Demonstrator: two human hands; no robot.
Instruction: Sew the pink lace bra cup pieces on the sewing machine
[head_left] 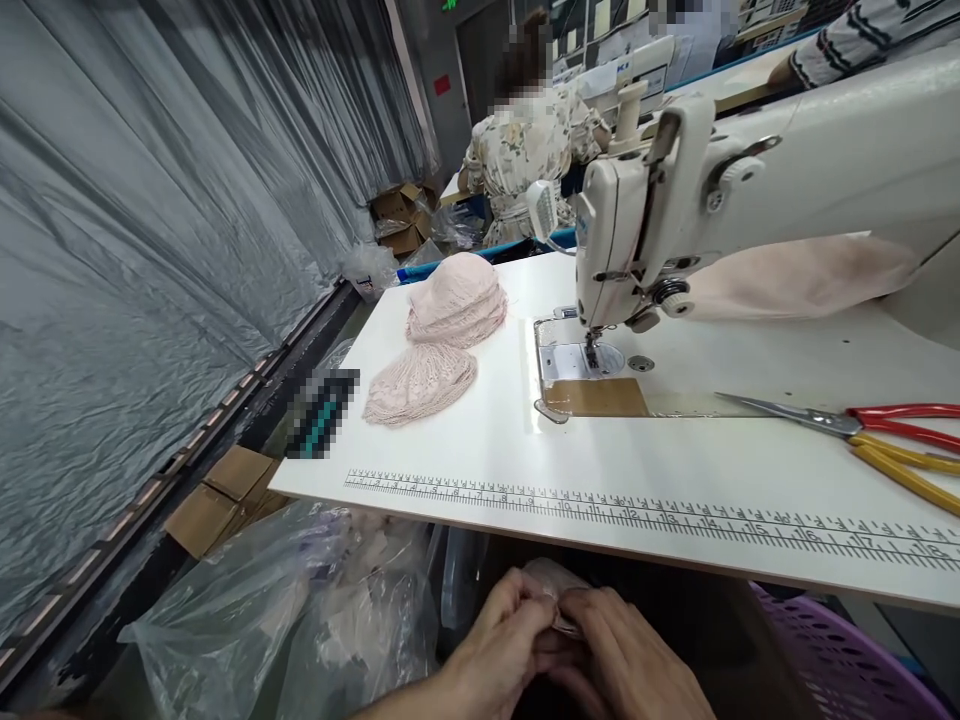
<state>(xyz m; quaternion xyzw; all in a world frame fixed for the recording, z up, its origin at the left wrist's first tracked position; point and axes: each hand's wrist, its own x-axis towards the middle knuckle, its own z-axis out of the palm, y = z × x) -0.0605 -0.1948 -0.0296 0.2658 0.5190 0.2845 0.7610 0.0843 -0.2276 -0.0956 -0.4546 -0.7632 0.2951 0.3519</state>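
Note:
Below the table's front edge, my left hand (504, 640) and my right hand (626, 650) are close together, fingers closed on a small pale pink fabric piece (553, 580). Part of the fabric is hidden by my fingers. On the white sewing table (465, 450) above them lie two stacks of pale pink fabric: a plain rounded stack (457, 295) at the back and a lace-like stack (420, 385) in front of it. To the right stands the white sewing machine (615, 220), its needle and presser foot (592, 348) over the metal plate.
Scissors (847, 422) with red and yellow handles lie at the table's right. A printed ruler (637, 505) runs along the front edge. More pink fabric (802, 275) sits under the machine arm. Plastic bags (225, 610) and a purple basket (847, 650) stand below. A person (525, 150) sits beyond.

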